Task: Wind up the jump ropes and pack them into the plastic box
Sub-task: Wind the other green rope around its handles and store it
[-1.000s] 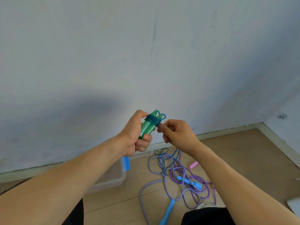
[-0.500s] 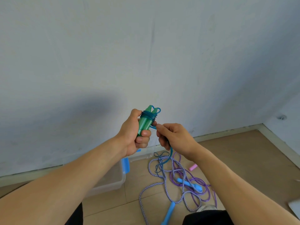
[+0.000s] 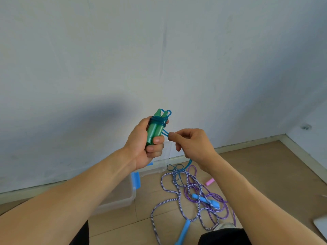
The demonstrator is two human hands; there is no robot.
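- The box (image 3: 123, 197) sits on the floor at the left, against the wall, partly hidden under the left forearm; its open top seems free, though the arm covers most of it.
- The left hand (image 3: 143, 145) is curled round the two green handles (image 3: 155, 129), held side by side with their long axis upright and slightly tilted right, tips up.
- Several turns of the teal rope (image 3: 158, 120) already bind the handles near the top, just above the left fingers.
- From the handles' right side the rope runs a short way to the right hand (image 3: 192, 145), which pinches it between thumb and forefinger; the other fingers are curled.
- So the next turn goes round the upright axis, and the right hand is the one nearest the free rope.
- Below the right hand the slack drops to the floor, joining a tangle of striped rope (image 3: 169, 202) and purple rope (image 3: 223, 207).
- Open air surrounds the handles; the wall stands behind.
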